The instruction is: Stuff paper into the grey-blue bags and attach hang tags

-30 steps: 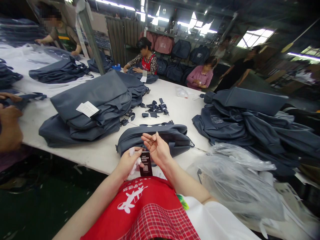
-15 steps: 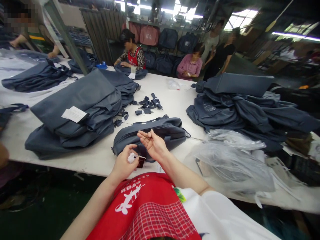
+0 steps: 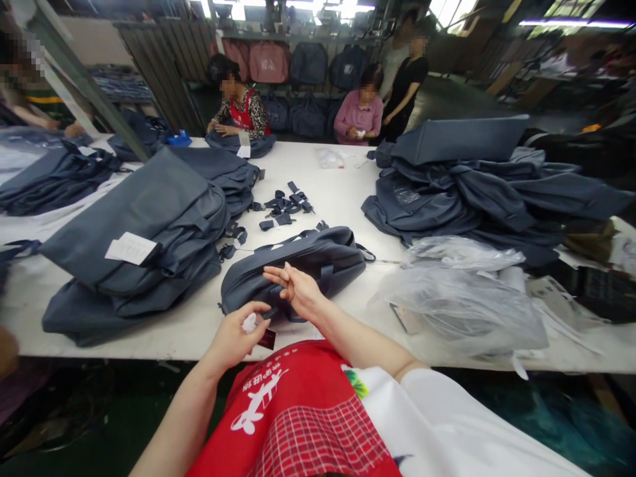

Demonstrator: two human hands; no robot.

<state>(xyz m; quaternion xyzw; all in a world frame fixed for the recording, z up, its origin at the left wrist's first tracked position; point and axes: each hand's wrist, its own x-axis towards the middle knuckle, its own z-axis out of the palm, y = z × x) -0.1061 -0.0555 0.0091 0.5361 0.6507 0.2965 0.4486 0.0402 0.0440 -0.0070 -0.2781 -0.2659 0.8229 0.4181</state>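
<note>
A busy bag workshop: a long white table (image 3: 348, 199) runs across the view, with other workers seated at its far side and finished bags hanging behind them.

At the near edge lies a dark grey bag (image 3: 298, 265), flat on its side, directly in front of the person wearing the camera. Their left hand (image 3: 233, 338) pinches a small dark hang tag (image 3: 267, 339) together with a scrap of white material, held just over the table edge below the bag. A second ago the tag stood upright, printed face showing, between both hands; now it is tipped down and mostly hidden under the left fingers. The right hand (image 3: 293, 288), which was raised palm-up above the bag, has dropped and now rests its loosely curled fingers against the bag's front, holding nothing. The work appears to have shifted from the tag to the bag.

Left of the bag sits a stack of folded grey bags (image 3: 149, 245) with a white paper slip (image 3: 130, 248) on top. Loose black straps (image 3: 283, 205) lie beyond. To the right are crumpled clear plastic bags (image 3: 462, 305) and a heap of grey bags (image 3: 477, 192).
</note>
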